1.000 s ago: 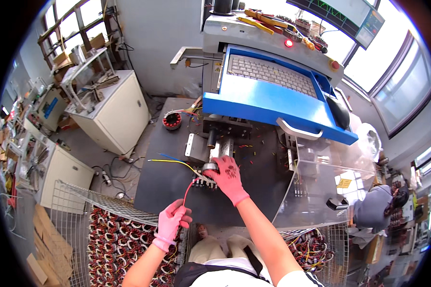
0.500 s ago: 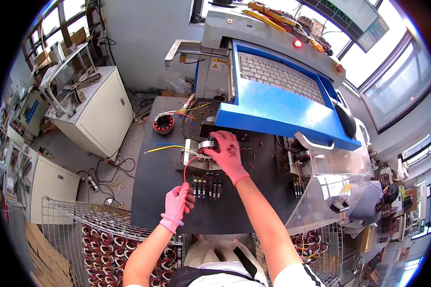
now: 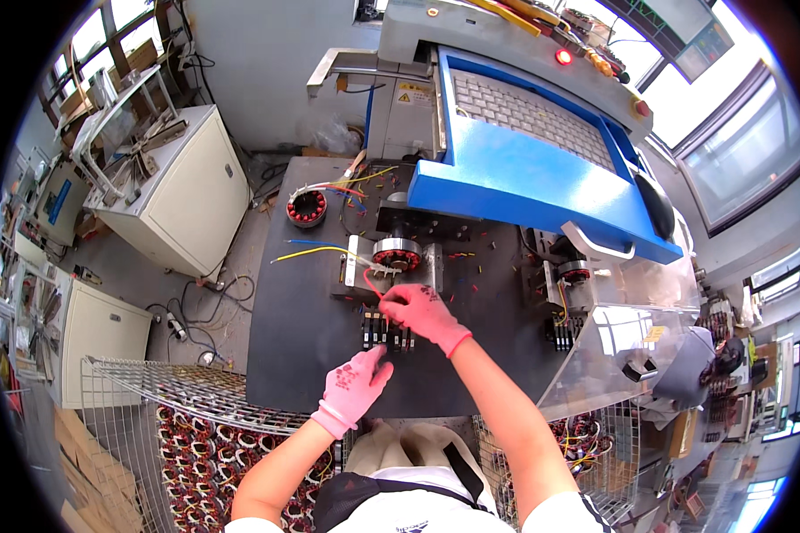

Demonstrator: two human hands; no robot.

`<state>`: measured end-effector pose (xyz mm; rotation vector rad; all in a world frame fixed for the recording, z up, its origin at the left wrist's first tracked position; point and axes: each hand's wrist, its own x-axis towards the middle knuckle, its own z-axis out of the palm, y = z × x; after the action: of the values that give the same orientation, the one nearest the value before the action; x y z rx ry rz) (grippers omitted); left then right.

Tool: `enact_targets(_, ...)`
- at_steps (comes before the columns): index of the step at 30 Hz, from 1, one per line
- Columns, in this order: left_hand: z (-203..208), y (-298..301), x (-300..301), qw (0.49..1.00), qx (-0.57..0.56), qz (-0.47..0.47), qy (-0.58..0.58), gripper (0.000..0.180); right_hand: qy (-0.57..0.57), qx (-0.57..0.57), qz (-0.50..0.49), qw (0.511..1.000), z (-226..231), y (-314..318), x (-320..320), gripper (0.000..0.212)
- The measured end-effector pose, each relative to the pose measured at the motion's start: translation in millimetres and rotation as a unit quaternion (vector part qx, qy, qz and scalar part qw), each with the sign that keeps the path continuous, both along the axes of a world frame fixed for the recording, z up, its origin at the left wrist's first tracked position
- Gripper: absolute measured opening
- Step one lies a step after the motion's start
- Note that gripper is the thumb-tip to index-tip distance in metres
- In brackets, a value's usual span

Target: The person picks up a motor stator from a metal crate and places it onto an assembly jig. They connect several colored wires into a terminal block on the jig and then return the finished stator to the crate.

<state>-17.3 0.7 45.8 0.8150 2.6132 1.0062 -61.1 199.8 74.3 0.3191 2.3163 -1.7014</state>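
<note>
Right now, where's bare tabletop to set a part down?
Two patches on the dark table: left front, between its left edge and the black clip row; right, between the right hand and clear guard. Crowded: the middle, with the clamped stator and both hands; the back, with another stator and wire scraps.

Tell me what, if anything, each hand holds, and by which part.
The right hand pinches the red lead wire away from the stator; whether at its very tip is hidden. The left hand holds nothing visible.
</note>
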Motion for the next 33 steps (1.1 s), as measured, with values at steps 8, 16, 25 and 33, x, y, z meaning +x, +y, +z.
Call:
enact_targets(8,-46,5,12,0.937,-0.268,-0.110,0.195,0.057,0.117,0.185,0.023,0.976,-11,3,1,0.020)
enact_targets(16,-69,11,14,0.936,-0.270,-0.092,0.206,0.044,0.148,0.228,0.042,0.961,-29,4,1,0.020)
enact_targets(25,-4,-9,-26,0.993,0.071,0.078,0.062,0.028,0.187,0.320,-0.099,0.923,8,30,-14,0.036)
enact_targets(33,10,-18,-149,0.849,0.417,0.314,-0.080,0.064,0.230,0.374,0.025,0.898,-11,67,-52,0.050)
